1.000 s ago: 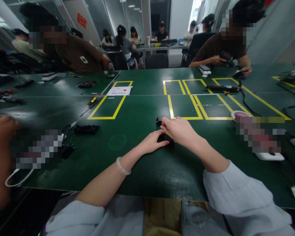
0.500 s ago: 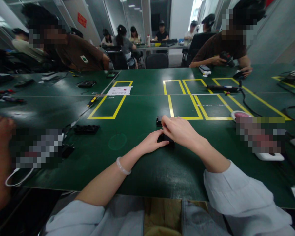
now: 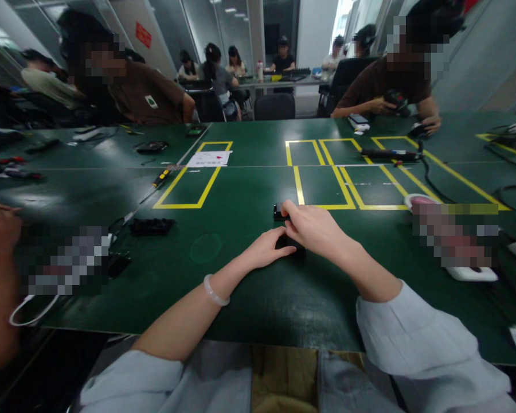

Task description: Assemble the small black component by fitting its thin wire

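On the near part of the table [image 3: 249,189], the left hand [image 3: 267,248] clasps a small black device [image 3: 296,246]; whether the right hand [image 3: 313,225] grips it, I cannot tell. Likely light, stiff plastic, best held by its sides.

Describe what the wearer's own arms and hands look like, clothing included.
The left hand and right hand are ungloved. A pale, smooth bangle circles the left wrist; none shows on the right. Loose, pale grey-blue sleeves leave the forearms largely bare. No cables or markings show on either arm.
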A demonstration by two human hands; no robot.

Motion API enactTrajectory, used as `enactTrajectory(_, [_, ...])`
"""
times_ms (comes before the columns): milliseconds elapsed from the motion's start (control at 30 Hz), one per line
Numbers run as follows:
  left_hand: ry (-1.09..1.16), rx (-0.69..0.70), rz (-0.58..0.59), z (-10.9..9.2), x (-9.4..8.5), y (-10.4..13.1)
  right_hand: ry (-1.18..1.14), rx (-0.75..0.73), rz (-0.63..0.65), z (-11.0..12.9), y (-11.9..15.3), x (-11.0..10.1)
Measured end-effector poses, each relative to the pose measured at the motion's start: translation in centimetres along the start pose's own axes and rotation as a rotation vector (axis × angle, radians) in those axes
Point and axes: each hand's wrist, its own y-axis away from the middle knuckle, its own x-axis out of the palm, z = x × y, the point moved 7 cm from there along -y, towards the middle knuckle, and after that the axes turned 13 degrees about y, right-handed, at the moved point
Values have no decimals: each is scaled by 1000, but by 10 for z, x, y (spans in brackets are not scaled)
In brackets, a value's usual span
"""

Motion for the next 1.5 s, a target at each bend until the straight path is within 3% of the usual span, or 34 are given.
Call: enactTrajectory(1500, [-18, 33, -1, 1, 0, 0, 9, -29, -7, 2, 0, 1])
